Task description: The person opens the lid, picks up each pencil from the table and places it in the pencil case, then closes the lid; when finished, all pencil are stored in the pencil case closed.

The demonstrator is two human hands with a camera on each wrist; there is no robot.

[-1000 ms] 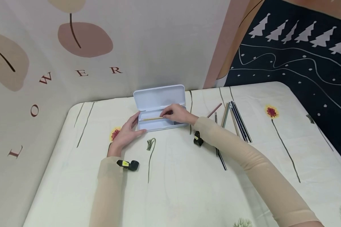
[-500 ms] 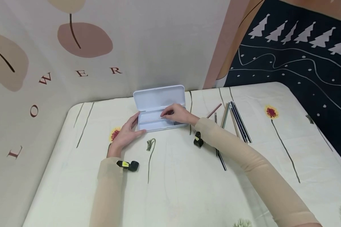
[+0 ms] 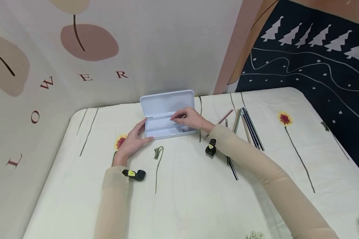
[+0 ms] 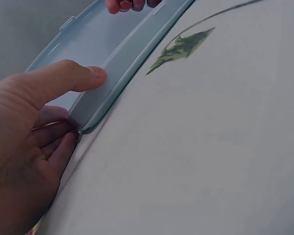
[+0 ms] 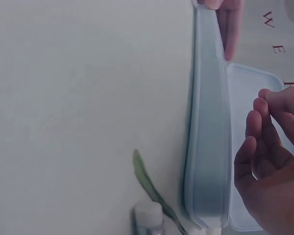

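Note:
A pale blue pencil case stands on the table, its lid raised at the back. My left hand grips the case's left end, thumb over the front wall and fingers around the outer side. My right hand is over the right part of the case, fingers loosely curled and fingertips close to the thumb. In the right wrist view, nothing shows between the right hand's fingertips. That hand covers part of the case's inside.
Right of the case lie a pink pencil, a green pencil, a tan pencil and several dark pencils. A black pencil lies closer, under my right forearm. The printed cloth wall rises behind the table.
The gold pencil seen at the case's back compartment one second ago is out of sight. My right hand has shifted slightly right and up. The left hand stays on the case.

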